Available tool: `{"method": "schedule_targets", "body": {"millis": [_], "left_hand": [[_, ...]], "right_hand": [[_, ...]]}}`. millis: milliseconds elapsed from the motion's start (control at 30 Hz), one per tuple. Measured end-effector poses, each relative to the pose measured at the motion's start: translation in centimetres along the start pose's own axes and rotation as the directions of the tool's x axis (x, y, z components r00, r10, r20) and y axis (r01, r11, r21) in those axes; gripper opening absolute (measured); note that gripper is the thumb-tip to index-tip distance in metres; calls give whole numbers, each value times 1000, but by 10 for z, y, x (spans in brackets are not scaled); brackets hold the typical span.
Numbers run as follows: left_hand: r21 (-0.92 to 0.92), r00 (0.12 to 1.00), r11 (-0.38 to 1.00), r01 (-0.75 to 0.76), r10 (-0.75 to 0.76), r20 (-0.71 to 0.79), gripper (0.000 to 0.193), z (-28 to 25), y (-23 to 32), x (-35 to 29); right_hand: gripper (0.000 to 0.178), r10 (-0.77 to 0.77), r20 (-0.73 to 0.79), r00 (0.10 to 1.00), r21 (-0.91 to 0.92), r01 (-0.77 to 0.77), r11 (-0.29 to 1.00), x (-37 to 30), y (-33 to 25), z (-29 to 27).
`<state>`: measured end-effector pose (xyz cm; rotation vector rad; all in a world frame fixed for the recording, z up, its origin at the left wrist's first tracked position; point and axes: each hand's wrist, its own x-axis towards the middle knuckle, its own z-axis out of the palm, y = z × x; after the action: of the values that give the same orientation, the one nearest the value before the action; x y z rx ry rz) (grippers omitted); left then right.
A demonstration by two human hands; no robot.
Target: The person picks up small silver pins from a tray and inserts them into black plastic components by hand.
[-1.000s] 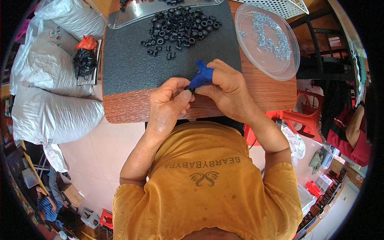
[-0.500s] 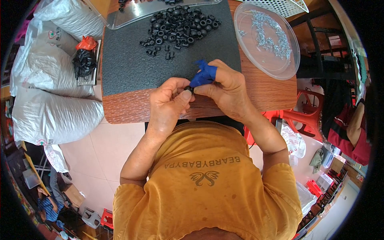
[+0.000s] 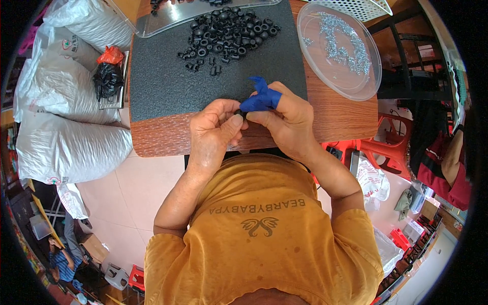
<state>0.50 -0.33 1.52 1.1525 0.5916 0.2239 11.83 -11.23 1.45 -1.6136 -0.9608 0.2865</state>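
Close to the table's front edge, both hands meet over a small black part (image 3: 241, 115), mostly covered by my fingers. My left hand (image 3: 215, 124) pinches it between thumb and fingertips. From the other side my right hand (image 3: 285, 114) presses against the same part, its fingers closed; blue tape (image 3: 261, 99) wraps a finger and has a loose end sticking up. Whether the right fingers also hold something tiny cannot be made out. Beyond the hands, a heap of small black round and cylindrical parts (image 3: 223, 35) lies on a dark grey mat (image 3: 157, 76).
At the table's right, a clear round lid (image 3: 373, 76) holds many small silvery-blue pieces (image 3: 340, 46). A clear tray (image 3: 178, 23) and a white perforated basket (image 3: 363, 7) stand at the far side. Large white sacks (image 3: 71, 145) are on the left, a red stool (image 3: 391, 145) on the right.
My right hand has turned and shifted slightly at the small black part, and its wrist and forearm have drawn a little lower. The left hand stays nearly still.
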Motion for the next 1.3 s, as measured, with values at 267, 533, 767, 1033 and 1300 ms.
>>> {"method": "schedule_targets", "body": {"millis": [267, 533, 767, 1033, 1300], "left_hand": [[7, 1000, 1000, 13, -13, -16, 16, 2, -2, 0], [-71, 999, 997, 12, -15, -39, 17, 2, -5, 0], [-57, 1000, 998, 21, -22, -16, 18, 4, -3, 2], [-91, 998, 995, 33, -37, -47, 10, 6, 2, 3], [-275, 994, 961, -30, 0, -110, 8, 5, -1, 7]], "right_hand": [[15, -156, -67, 985, -202, 140, 969, -5, 3, 6], [22, -260, -83, 962, -226, 236, 945, -9, 8, 11], [21, -375, -95, 922, -240, 345, 908, -7, 18, 9], [23, -377, -73, 923, -251, 349, 903, -11, 11, 9], [26, -224, -62, 973, -229, 204, 952, -5, 0, 2]]}}
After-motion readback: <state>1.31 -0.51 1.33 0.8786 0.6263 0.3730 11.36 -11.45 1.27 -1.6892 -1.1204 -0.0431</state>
